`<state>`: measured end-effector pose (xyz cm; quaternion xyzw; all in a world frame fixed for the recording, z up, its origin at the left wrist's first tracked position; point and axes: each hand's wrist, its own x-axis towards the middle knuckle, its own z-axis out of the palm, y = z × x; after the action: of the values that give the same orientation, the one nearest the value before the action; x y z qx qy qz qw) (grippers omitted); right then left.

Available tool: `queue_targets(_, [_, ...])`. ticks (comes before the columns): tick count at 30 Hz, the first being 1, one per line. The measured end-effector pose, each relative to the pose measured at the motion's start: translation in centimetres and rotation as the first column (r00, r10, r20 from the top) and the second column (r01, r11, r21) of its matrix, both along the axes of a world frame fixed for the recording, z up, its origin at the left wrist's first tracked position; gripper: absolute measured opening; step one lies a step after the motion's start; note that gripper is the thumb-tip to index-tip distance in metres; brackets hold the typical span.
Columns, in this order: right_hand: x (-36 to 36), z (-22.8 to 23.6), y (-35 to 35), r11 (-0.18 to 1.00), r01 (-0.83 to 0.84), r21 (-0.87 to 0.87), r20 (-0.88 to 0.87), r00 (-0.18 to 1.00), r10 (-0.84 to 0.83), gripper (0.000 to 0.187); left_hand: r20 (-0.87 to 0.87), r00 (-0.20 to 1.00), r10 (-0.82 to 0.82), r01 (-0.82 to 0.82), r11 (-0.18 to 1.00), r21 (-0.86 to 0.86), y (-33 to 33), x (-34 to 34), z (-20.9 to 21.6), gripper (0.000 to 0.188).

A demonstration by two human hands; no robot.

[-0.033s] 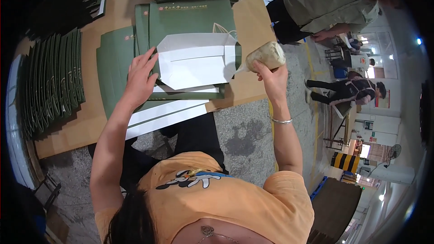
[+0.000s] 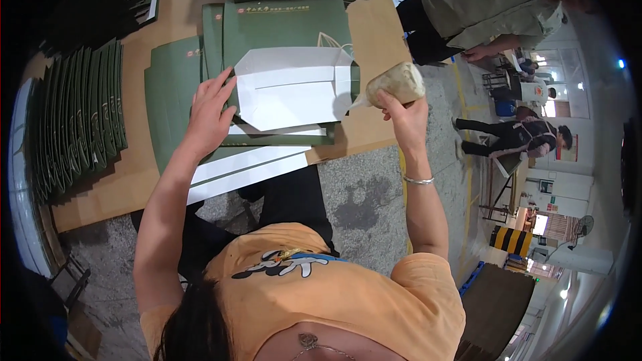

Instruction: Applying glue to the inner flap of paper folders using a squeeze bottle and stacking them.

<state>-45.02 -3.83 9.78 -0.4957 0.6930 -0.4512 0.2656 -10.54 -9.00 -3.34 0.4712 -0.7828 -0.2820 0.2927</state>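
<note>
At the far left, a row of folded dark green bags (image 2: 80,124) stands on edge along the brown tabletop (image 2: 134,180). Next come flat green sheets (image 2: 170,90), lying overlapped, and over them reaches the left grip (image 2: 208,120), fingers spread and clasping nothing, the fingertips at the left edge of a white paper panel (image 2: 287,87). That panel, its corners cut slanting, lies flat on top of the green pieces in the middle of the work area; pale strips (image 2: 251,170) show beneath, along the near edge. It looks light and fairly stiff, likely to slide or crease under a hard push, so a flat palm near its left end would steady it better than a pinch. At its upper right, a thin cord handle (image 2: 328,41) loops out. Further right is a pale, squat squeeze pouch (image 2: 396,85), its narrow nozzle pointing left at the panel's right end; whether the tip touches is too small to tell. The right grip (image 2: 404,115) is wrapped around it from below. It seems soft and moderately heavy, perhaps slick where smeared, and best taken round its thick body, clear of the nozzle.
</note>
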Motion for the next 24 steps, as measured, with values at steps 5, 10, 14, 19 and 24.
queue_targets(5, [0.7, 1.1, 1.1, 0.998, -0.033, -0.044, 0.074, 0.997, 0.036, 0.020, 0.018, 1.000, 0.009, -0.010, 1.000, 0.013, -0.2, -0.1, -0.2, 0.056])
queue_targets(10, [0.6, 1.1, 1.0, 0.995, 0.004, -0.096, 0.056, 0.998, 0.001, 0.021, 0.011, 1.000, 0.008, -0.008, 1.000, 0.009, 0.0, 0.0, -0.1, 0.057])
queue_targets(14, [0.2, 0.5, 0.2, 0.988, 0.060, -0.145, 0.042, 0.998, -0.055, 0.023, 0.016, 1.000, 0.005, -0.005, 1.000, 0.018, 0.0, 0.1, -0.1, 0.057])
queue_targets(19, [0.1, -0.1, 0.4, 0.991, 0.081, -0.109, -0.003, 0.997, -0.082, 0.024, 0.038, 0.999, 0.007, -0.008, 1.000, 0.013, 0.0, -0.1, -0.1, 0.057])
queue_targets(24, [0.7, 1.1, 1.3, 0.995, 0.037, -0.092, 0.127, 0.992, -0.025, 0.025, 0.036, 0.999, 0.008, -0.008, 1.000, -0.003, -0.2, 0.1, -0.4, 0.057])
